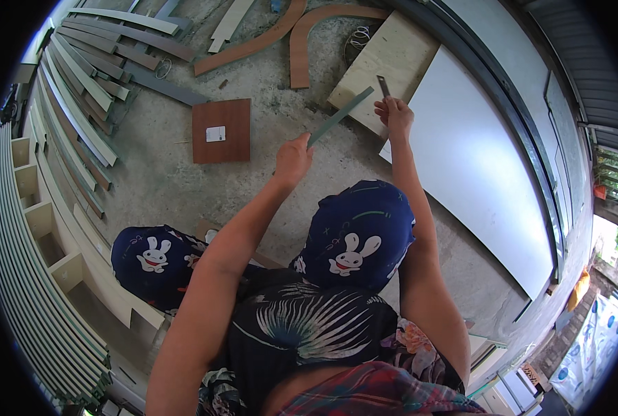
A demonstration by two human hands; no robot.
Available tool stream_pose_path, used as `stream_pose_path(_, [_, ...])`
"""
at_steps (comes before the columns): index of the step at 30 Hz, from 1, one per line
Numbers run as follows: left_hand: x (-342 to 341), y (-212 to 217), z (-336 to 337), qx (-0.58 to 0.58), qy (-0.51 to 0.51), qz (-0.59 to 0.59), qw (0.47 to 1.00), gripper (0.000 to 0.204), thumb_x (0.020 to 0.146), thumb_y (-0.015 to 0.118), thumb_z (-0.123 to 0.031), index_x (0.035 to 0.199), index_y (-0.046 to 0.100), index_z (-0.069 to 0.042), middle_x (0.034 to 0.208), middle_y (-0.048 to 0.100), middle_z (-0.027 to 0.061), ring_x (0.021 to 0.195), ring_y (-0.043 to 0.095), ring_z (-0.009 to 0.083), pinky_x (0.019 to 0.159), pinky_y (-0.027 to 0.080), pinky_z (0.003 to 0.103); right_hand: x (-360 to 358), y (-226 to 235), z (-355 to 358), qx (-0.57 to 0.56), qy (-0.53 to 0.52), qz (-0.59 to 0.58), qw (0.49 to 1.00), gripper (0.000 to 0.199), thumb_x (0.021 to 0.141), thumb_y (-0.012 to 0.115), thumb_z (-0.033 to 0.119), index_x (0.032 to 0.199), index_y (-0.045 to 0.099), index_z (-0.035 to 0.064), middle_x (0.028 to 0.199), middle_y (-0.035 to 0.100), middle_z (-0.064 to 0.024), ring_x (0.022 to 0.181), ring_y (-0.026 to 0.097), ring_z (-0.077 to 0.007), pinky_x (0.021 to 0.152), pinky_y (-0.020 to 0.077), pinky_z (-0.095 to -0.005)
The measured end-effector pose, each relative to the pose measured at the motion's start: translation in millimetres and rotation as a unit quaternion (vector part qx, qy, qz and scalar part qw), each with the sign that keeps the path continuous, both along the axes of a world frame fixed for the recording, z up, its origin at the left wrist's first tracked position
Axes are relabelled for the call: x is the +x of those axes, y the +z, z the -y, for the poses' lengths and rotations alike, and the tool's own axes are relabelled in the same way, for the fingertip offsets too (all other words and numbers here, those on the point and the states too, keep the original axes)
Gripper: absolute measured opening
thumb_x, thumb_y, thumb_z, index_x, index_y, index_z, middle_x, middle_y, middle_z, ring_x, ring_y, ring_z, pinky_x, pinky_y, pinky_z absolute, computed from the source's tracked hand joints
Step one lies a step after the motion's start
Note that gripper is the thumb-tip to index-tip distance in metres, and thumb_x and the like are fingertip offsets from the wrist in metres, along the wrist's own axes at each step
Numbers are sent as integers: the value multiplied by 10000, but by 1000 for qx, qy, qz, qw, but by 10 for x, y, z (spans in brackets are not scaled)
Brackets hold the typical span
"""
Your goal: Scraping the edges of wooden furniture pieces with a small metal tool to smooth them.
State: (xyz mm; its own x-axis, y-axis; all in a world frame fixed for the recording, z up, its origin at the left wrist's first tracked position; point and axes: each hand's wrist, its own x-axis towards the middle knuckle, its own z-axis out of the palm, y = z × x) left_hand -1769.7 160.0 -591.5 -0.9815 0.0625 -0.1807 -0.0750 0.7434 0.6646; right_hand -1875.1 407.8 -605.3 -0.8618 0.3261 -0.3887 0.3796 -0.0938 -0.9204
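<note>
The left hand [295, 159] is closed around one end of a narrow grey-green strip [342, 116] slanting above the concrete floor [274, 128], its far tip near the slim dark tool [384, 87] pinched in the right hand [396, 116], against the pale wooden board [388, 52]

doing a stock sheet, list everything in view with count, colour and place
strip: 1, green, in left hand
tool: 1, dark, in right hand
square board: 1, reddish-brown, left of centre
curved boards: 2, brown, top centre
wooden panel: 1, pale, upper right
sheet: 1, white, right
planks: many, grey, brown, white, upper left
wire coils: 2, pale, upper left and top
compartments: several, cream, far left
stacked strips: many, green-white, lower left
dotted sheeting: 1, white-blue, lower right
floor: 1, grey, throughout
rabbit-print coverings: 2, navy, over knees
patterned top: 1, black, bottom centre
plaid cloth: 1, red, bottom
hands: 2, bare, upper centre
</note>
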Motion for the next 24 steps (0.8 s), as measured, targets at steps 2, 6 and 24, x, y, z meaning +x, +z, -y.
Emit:
stream_pose_path(2, [-28,-20,34,12,-5,-1,1000,318,788,645,-140,1068,575,-7,843,617,237,802,603,401,677,473,446,-5,-25,-8,35,31,0,999,245,900,557,203,887,639,-27,753,693,-105,597,650,-120,483,436,-210])
stream_pose_path(6, [-79,-71,120,35,-15,-5,999,330,781,659,-140,1070,574,-8,865,611,247,822,599,409,687,471,441,40,-50,71,131,99,4,986,218,875,570,193,864,654,-8,711,694,-94,612,661,-109,534,467,-230])
stream_pose_path(24, [-324,284,5,7,-41,26,999,373,796,661,-152,1127,569,-5,935,626,242,877,604,400,733,475,450,-272,99,3,325,189,58,925,236,873,606,283,817,684,67,705,696,-28,619,671,-99,584,489,-244])
